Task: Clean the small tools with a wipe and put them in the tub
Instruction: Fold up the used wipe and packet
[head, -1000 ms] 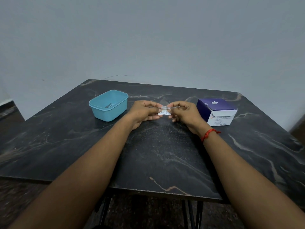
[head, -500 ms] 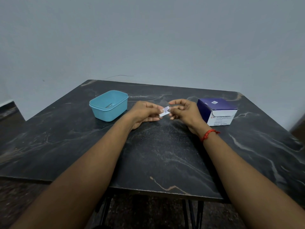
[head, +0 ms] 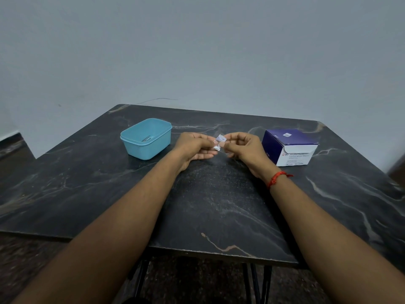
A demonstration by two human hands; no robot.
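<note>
Right hand (head: pixel 245 148) back on crinkly white sachet (head: pixel 219 140), left hand (head: pixel 192 147) pinching it too — rectangular plastic tub (head: pixel 151 148) beside

Plain room, home or clinic unclear.
Bare grey wall (head: pixel 197 51) at 12 o'clock behind a dark marble-look table (head: pixel 219 205); alcohol swab box (head: pixel 289 148) at 1 o'clock, blue tub (head: pixel 151 148) at 11.

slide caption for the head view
Left hand and right hand pinch a wipe packet over the dark table, between blue tub and purple swab box.
</note>
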